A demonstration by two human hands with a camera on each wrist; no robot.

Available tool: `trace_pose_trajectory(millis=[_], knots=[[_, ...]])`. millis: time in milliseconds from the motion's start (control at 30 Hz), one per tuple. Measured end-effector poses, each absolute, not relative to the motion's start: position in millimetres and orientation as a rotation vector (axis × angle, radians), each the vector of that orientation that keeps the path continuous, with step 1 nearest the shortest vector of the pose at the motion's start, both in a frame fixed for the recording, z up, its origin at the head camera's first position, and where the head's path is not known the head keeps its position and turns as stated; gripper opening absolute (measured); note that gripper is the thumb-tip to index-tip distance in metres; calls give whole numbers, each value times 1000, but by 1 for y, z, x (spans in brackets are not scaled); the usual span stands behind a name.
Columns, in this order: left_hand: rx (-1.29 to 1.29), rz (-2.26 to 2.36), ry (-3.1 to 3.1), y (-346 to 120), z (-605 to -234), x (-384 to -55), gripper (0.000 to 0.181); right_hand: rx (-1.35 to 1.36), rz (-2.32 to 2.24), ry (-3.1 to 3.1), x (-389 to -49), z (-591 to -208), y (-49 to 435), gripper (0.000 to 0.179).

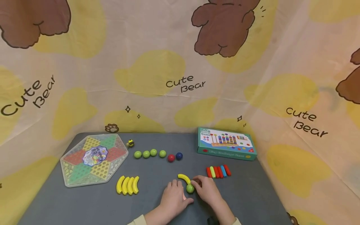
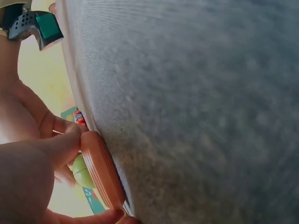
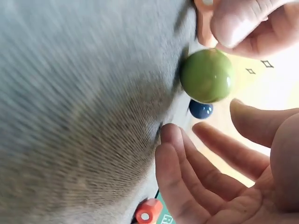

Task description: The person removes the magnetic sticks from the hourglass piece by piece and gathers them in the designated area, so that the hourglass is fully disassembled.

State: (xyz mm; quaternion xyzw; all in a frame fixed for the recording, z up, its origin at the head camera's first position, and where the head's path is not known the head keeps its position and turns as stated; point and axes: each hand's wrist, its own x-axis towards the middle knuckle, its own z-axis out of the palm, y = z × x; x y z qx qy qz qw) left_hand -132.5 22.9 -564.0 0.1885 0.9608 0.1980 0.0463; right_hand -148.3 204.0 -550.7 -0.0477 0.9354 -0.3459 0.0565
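My left hand [image 1: 173, 197] holds an orange ribbed piece [image 2: 103, 170] upright on its edge, thumb at one end and fingers at the other. In the head view most of this piece is hidden behind the hand. Just right of it sits a shiny green ball [image 1: 190, 188], also seen close up in the right wrist view. A yellow toy banana [image 1: 184, 178] lies behind the ball, one end close to it. My right hand [image 1: 207, 189] is right beside the ball, thumb and fingers spread with nothing between them.
Several toy bananas [image 1: 127, 185] lie in a row at left, near a Chinese checkers set [image 1: 95, 158]. Farther back are green balls [image 1: 146, 154], a red ball [image 1: 171, 158], a blue ball [image 1: 179, 156] and a toy bee [image 1: 130, 143]. Coloured sticks [image 1: 218, 172] lie before a game box [image 1: 226, 143].
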Motion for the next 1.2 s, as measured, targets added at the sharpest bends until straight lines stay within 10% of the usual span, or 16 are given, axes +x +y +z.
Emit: trace_pose_trajectory(millis=[633,1200], knots=[[974,596,2770,-1,-549,-132,44,-664,-857,2610,-196,-542,191,49],[857,764,2644,-7,-560,-141,22,-473,-861,2696,-195,-547,200,35]])
